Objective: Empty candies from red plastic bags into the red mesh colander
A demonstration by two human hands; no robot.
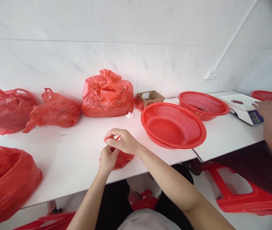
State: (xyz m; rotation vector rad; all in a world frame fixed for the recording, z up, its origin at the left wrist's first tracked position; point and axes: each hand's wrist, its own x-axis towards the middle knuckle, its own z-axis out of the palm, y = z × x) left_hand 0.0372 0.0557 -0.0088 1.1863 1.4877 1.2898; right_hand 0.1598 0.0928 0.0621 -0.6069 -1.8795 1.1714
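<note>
A small red plastic bag point(124, 158) lies on the white table point(73, 153) near its front edge. My left hand point(107, 159) grips the bag from below, fingers closed on the plastic. My right hand point(123, 140) pinches the bag's top from above, fingers curled together. Both hands meet over the bag at the middle of the view.
Several full red bags point(107, 94) line the wall and the left edge. Two red mesh baskets point(173, 125) sit right of my hands, a small cardboard box point(150, 97) behind them. Another person's hand point(267, 110) rests by a scale point(245, 107). Red stools point(243, 195) stand below.
</note>
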